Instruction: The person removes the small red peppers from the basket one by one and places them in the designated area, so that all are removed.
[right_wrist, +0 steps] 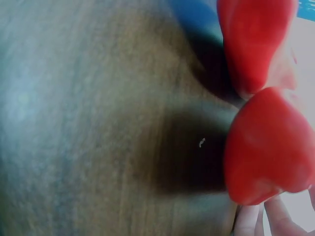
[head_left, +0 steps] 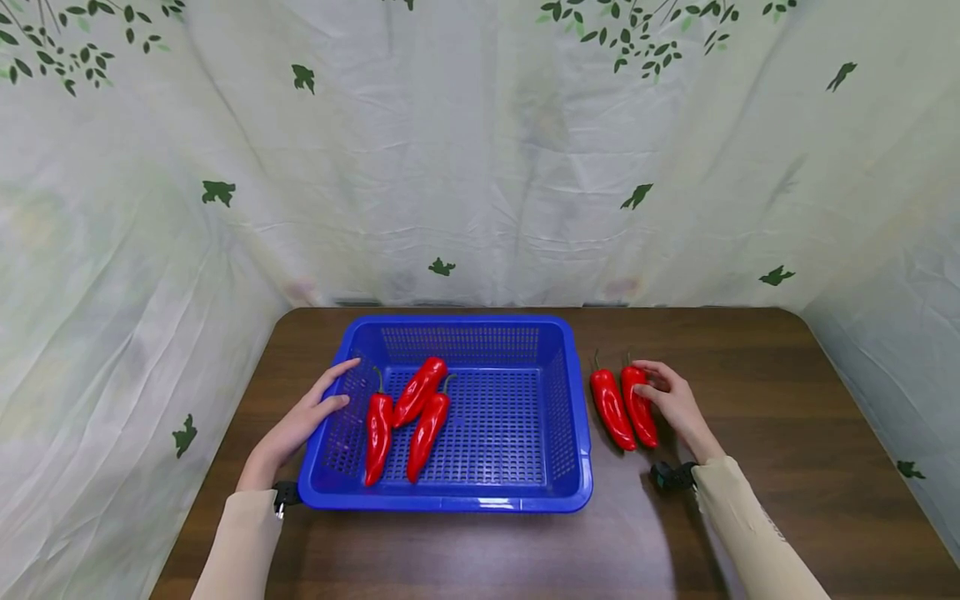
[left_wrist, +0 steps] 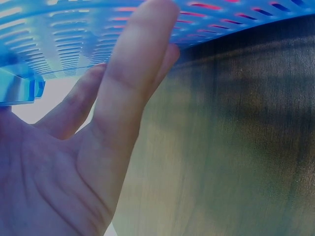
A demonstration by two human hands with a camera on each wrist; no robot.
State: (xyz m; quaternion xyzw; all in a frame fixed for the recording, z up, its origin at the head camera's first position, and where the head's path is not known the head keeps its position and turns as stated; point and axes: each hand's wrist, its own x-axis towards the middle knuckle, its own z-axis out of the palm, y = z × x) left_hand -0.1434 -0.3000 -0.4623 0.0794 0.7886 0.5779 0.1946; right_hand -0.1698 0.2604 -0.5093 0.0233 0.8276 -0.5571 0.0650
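Observation:
My right hand (head_left: 675,408) holds a long red chili pepper (head_left: 639,408) with thumb and fingers near its stem end, to the right of the basket. In the right wrist view the blunt end of this pepper (right_wrist: 268,147) is close, with fingertips beneath it. Just left of it lies a second red chili pepper (head_left: 612,410). My left hand (head_left: 296,425) touches the left side of the blue plastic basket (head_left: 442,503), fingers fairly straight; its thumb (left_wrist: 130,73) lies against the slotted wall. Inside the basket, toward its left, are three red chili peppers (head_left: 379,437).
A brown wooden table (head_left: 780,433) carries the basket and peppers. Behind it hangs a pale curtain (head_left: 480,167) with a green leaf print, which also runs along both sides. A black strap (head_left: 672,476) sits on the right wrist, another (head_left: 287,494) on the left.

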